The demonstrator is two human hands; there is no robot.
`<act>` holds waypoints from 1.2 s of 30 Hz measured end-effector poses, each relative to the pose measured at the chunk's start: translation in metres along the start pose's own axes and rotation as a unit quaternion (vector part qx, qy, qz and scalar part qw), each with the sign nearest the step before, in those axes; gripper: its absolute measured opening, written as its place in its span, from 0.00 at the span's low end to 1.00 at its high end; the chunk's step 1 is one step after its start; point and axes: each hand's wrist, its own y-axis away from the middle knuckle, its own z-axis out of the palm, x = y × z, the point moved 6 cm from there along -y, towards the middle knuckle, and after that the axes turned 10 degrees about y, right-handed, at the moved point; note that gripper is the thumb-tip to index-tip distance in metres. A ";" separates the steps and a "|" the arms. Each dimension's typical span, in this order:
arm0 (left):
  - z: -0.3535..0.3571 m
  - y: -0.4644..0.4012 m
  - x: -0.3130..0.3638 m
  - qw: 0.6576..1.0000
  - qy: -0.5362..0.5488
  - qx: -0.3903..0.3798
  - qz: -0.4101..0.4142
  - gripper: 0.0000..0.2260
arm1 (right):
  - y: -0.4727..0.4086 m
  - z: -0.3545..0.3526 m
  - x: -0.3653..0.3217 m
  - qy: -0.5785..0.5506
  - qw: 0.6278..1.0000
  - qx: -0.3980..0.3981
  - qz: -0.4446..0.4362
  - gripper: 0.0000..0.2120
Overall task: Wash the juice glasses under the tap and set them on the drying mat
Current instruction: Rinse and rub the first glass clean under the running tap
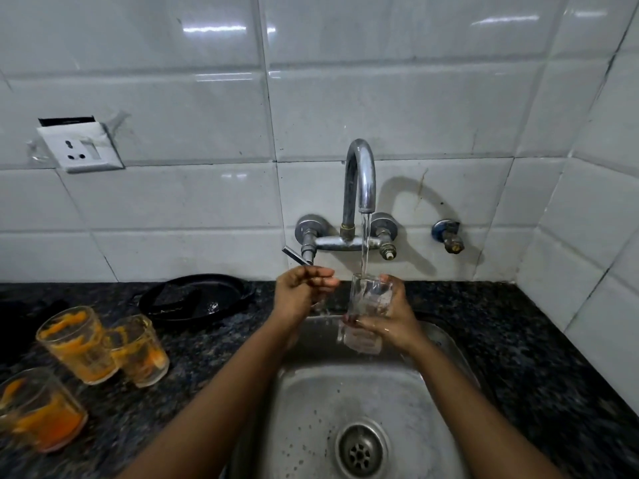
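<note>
- Fingers (pixel 371 324) of the right hand (pixel 390 323) wrap round a clear glass (pixel 368 305), holding it upright at the frame's centre so that its mouth catches the stream from the tap (pixel 359 178).
- Left hand (pixel 304 288), at 9 o'clock of that glass, holds nothing; its fingers are loosely curled just below the tap lever (pixel 297 256), likely ready to turn it or to rub the glass.
- Below both hands, at 6 o'clock, lies the sink (pixel 311 409), so spill runs to the drain (pixel 361 451).
- Three dirty glasses (pixel 77 344) with orange pulp wait on the dark counter (pixel 539 357) at 8 o'clock, within reach of the left hand.
- Behind them, at 10 o'clock of the sink, sits a black pan (pixel 197 299).
- No drying mat shows, so I cannot tell where the washed ones go.
</note>
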 end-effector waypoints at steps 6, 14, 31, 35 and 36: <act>-0.031 -0.011 -0.002 0.994 -0.027 0.107 -0.014 0.16 | 0.007 0.037 0.021 -0.212 0.950 -0.081 0.214 0.28; -0.036 -0.025 -0.013 0.991 -0.011 0.111 -0.070 0.07 | 0.011 0.047 0.040 -0.295 0.866 -0.144 0.378 0.27; -0.015 -0.044 0.006 0.894 -0.405 0.165 0.099 0.16 | 0.016 -0.008 -0.006 0.171 0.984 0.052 0.003 0.31; -0.002 -0.044 0.011 0.842 -0.498 0.143 0.150 0.17 | 0.015 -0.014 -0.010 0.140 0.989 0.038 -0.002 0.35; 0.000 -0.042 0.013 0.833 -0.512 0.143 0.153 0.18 | 0.015 -0.015 -0.011 0.140 0.990 0.027 -0.002 0.36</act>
